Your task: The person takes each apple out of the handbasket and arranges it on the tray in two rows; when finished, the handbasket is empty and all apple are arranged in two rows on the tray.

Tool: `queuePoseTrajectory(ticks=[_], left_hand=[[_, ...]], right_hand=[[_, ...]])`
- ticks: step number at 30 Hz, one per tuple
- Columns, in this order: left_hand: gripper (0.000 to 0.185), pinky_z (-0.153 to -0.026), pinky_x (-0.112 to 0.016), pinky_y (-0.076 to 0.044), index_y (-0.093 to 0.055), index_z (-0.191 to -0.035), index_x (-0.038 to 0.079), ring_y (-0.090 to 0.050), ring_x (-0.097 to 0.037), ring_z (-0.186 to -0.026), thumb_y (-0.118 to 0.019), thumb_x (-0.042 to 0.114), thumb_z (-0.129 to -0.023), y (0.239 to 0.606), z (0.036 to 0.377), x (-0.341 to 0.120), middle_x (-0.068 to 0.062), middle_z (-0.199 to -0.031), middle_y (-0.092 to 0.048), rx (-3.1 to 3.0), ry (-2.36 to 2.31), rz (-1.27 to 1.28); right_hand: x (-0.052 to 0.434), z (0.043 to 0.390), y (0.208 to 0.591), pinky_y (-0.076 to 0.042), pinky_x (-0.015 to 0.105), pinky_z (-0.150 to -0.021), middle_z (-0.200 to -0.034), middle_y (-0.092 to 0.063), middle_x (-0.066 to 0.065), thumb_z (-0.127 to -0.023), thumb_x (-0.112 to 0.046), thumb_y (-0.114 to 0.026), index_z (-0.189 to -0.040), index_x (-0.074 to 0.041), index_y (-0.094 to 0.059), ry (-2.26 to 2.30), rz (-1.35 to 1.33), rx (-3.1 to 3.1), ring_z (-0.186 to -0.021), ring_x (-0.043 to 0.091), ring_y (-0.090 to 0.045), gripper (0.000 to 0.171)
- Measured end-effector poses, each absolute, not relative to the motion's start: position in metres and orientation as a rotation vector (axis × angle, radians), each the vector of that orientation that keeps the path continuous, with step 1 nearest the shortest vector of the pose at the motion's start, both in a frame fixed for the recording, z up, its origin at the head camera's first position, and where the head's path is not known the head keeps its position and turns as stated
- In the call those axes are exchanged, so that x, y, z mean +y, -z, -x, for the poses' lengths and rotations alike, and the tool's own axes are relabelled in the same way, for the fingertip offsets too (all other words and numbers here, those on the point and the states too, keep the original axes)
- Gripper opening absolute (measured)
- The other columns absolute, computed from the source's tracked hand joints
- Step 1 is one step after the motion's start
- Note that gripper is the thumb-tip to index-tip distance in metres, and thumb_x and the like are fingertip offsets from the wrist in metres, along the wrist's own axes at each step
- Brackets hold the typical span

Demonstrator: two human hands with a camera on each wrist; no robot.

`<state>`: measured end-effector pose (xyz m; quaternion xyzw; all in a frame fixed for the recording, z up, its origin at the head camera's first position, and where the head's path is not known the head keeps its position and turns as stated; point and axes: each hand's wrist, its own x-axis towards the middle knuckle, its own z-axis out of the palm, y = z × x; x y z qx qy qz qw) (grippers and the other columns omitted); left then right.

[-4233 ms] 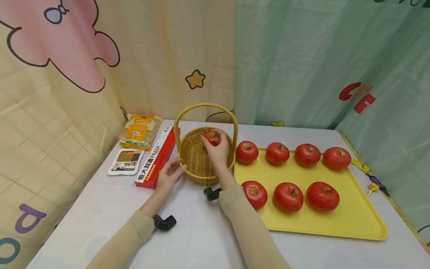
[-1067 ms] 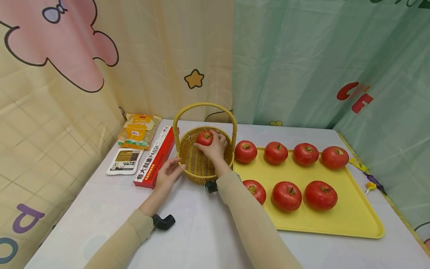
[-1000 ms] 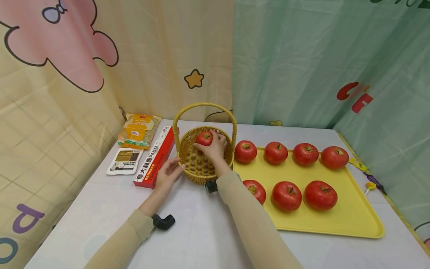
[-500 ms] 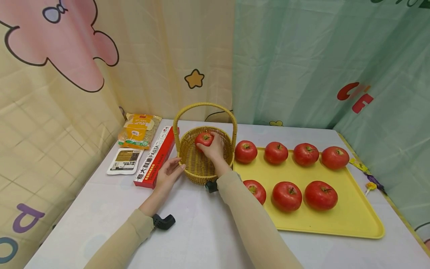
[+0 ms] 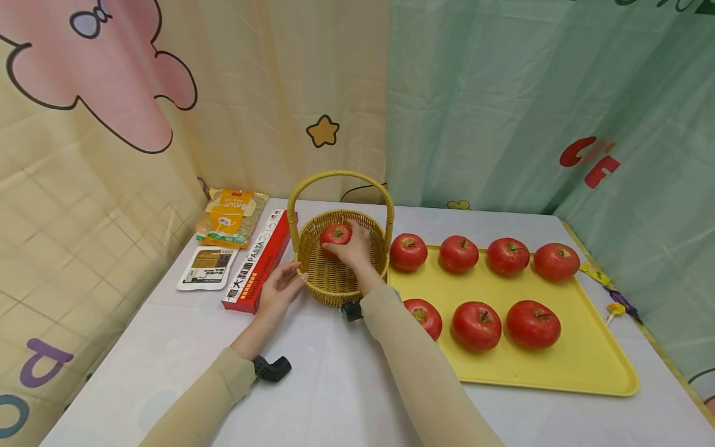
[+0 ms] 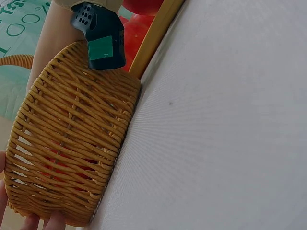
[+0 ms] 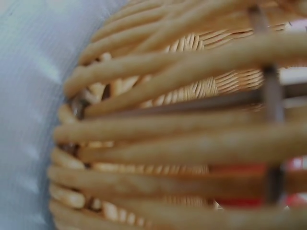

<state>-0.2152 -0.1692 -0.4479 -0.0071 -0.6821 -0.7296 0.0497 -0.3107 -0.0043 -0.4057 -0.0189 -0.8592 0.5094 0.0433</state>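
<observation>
My right hand (image 5: pixel 349 247) reaches into the yellow wicker basket (image 5: pixel 310 259) and grips a red tomato (image 5: pixel 336 234) low inside it, near the far left wall. My left hand (image 5: pixel 281 284) rests with relaxed fingers against the basket's left outer wall. In the left wrist view the basket wall (image 6: pixel 72 143) fills the left side, red showing through the weave, with fingertips (image 6: pixel 41 221) at its base. The right wrist view shows only blurred wicker strands (image 7: pixel 192 124) up close with a bit of red behind.
A yellow tray (image 5: pixel 581 347) to the right holds several tomatoes in two rows. A red pasta box (image 5: pixel 258 261), a yellow bag (image 5: pixel 230 217) and a small packet (image 5: pixel 208 267) lie left of the basket. Curtains close off the back and sides. A small object (image 5: pixel 617 308) lies by the right edge.
My right hand has carried the tomato slightly left and lower inside the basket. The left hand has stayed against the basket.
</observation>
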Motion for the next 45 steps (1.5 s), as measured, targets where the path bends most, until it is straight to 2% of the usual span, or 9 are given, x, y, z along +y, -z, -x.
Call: queuePoseTrajectory(ticks=[4, 8, 15, 20, 26, 33, 40, 45], left_hand=[[0.045, -0.095, -0.021, -0.044, -0.050, -0.129, 0.005, -0.042, -0.017, -0.127, -0.066, 0.017, -0.089, 0.4500, 0.2169, -0.1692, -0.006, -0.136, -0.044, -2.090, 2.209, 0.015], [0.045, -0.095, -0.021, -0.044, -0.050, -0.129, 0.004, -0.042, -0.017, -0.127, -0.066, 0.017, -0.089, 0.4502, 0.2175, -0.1698, -0.007, -0.135, -0.045, -2.097, 2.210, 0.006], [0.045, -0.094, -0.021, -0.045, -0.049, -0.129, 0.004, -0.042, -0.018, -0.127, -0.066, 0.017, -0.089, 0.4490, 0.2168, -0.1692, -0.007, -0.135, -0.044, -2.088, 2.216, 0.010], [0.045, -0.094, -0.021, -0.045, -0.049, -0.129, 0.005, -0.042, -0.019, -0.127, -0.066, 0.016, -0.089, 0.4485, 0.2156, -0.1693, -0.006, -0.135, -0.044, -2.086, 2.208, 0.020], [0.044, -0.094, -0.021, -0.045, -0.050, -0.129, 0.005, -0.042, -0.019, -0.128, -0.066, 0.016, -0.089, 0.4500, 0.2165, -0.1695, -0.007, -0.135, -0.045, -2.082, 2.207, 0.024], [0.044, -0.094, -0.021, -0.045, -0.050, -0.128, 0.005, -0.042, -0.018, -0.127, -0.066, 0.017, -0.089, 0.4498, 0.2161, -0.1690, -0.007, -0.134, -0.045, -2.080, 2.207, 0.018], [0.043, -0.093, -0.021, -0.045, -0.050, -0.128, 0.004, -0.042, -0.019, -0.128, -0.065, 0.016, -0.090, 0.4484, 0.2155, -0.1688, -0.008, -0.134, -0.045, -2.077, 2.214, 0.015], [0.043, -0.093, -0.021, -0.045, -0.050, -0.128, 0.003, -0.042, -0.020, -0.127, -0.065, 0.018, -0.090, 0.4487, 0.2156, -0.1697, -0.009, -0.134, -0.045, -2.088, 2.209, 0.011]], right_hand=[[-0.0037, 0.3103, 0.4078, -0.040, 0.044, -0.100, -0.133, -0.032, 0.017, -0.071, -0.033, -0.082, -0.138, -0.018, -0.044, -1.550, 0.030, -2.671, -0.120, 0.031, -0.040, 0.079], [-0.0034, 0.3089, 0.4087, -0.042, 0.043, -0.098, -0.132, -0.032, 0.017, -0.069, -0.035, -0.082, -0.134, -0.016, -0.046, -1.563, -0.004, -2.696, -0.116, 0.030, -0.041, 0.077], [-0.0050, 0.3076, 0.4089, -0.044, 0.040, -0.096, -0.126, -0.041, 0.017, -0.068, -0.032, -0.083, -0.132, -0.006, -0.035, -1.660, -0.137, -2.705, -0.112, 0.029, -0.047, 0.084], [-0.0062, 0.3064, 0.4082, -0.043, 0.040, -0.098, -0.126, -0.042, 0.018, -0.069, -0.026, -0.084, -0.133, -0.005, -0.029, -1.775, -0.188, -2.676, -0.115, 0.030, -0.047, 0.086], [-0.0063, 0.3058, 0.4088, -0.042, 0.044, -0.098, -0.133, -0.039, 0.016, -0.068, -0.031, -0.084, -0.139, -0.011, -0.034, -1.640, -0.278, -2.770, -0.118, 0.030, -0.044, 0.089], [-0.0041, 0.3047, 0.4104, -0.044, 0.046, -0.095, -0.131, -0.039, 0.013, -0.066, -0.035, -0.085, -0.137, -0.018, -0.040, -1.604, -0.332, -2.857, -0.114, 0.029, -0.045, 0.086], [-0.0032, 0.3049, 0.4108, -0.046, 0.040, -0.094, -0.125, -0.048, 0.010, -0.064, -0.025, -0.087, -0.133, -0.012, -0.041, -1.699, -0.453, -2.832, -0.110, 0.026, -0.049, 0.084], [-0.0026, 0.3031, 0.4098, -0.046, 0.039, -0.092, -0.123, -0.048, 0.010, -0.064, -0.022, -0.087, -0.131, -0.012, -0.041, -1.744, -0.470, -2.846, -0.108, 0.025, -0.050, 0.082]])
